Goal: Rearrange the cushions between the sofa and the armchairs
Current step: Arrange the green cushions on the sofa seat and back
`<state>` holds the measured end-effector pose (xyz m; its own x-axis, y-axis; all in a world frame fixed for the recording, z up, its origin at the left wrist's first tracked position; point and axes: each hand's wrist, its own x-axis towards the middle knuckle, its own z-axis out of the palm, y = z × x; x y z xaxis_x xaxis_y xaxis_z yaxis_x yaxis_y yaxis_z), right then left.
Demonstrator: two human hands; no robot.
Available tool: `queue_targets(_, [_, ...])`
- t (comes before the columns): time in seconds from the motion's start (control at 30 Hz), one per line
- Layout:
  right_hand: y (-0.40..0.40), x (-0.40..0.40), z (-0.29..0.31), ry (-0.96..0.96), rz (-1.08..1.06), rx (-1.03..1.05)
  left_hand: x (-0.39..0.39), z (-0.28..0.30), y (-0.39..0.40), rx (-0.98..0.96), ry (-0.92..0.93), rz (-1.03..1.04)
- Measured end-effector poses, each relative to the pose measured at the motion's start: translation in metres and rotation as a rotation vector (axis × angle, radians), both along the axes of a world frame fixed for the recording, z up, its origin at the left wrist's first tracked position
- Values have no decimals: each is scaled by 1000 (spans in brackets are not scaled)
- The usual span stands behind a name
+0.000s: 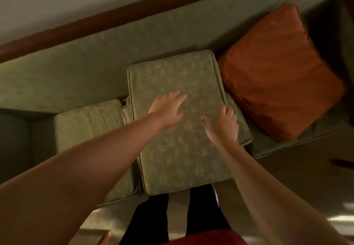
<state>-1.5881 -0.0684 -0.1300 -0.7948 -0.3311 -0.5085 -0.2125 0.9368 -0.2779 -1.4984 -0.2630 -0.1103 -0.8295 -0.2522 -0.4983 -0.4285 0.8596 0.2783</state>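
Green sofa [80, 68], left hand [168, 108] flat on green cushion [178, 129], right hand [223, 124] grip clamped on its edge

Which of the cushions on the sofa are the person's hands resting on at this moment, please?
The green patterned cushion lying on top in the middle: the left hand lies flat on it and the right hand grips its right edge. The orange cushion is untouched.

Bare forearms [107, 154], black trousers [203, 208], red top [206, 238]

seat cushion [182, 129]: olive green, mottled yellow pattern | pillow [277, 72]: plain burnt orange | sofa [76, 68]: green
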Motion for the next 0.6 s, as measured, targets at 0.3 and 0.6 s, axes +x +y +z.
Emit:
queue_targets(0.3, [38,-2,-58,-68,-301,133,-169,-89,32,-175,79,-954])
queue_targets(0.6, [50,-15,-72,-133,-415,-78,-198,-109,39,-230,226,-1269])
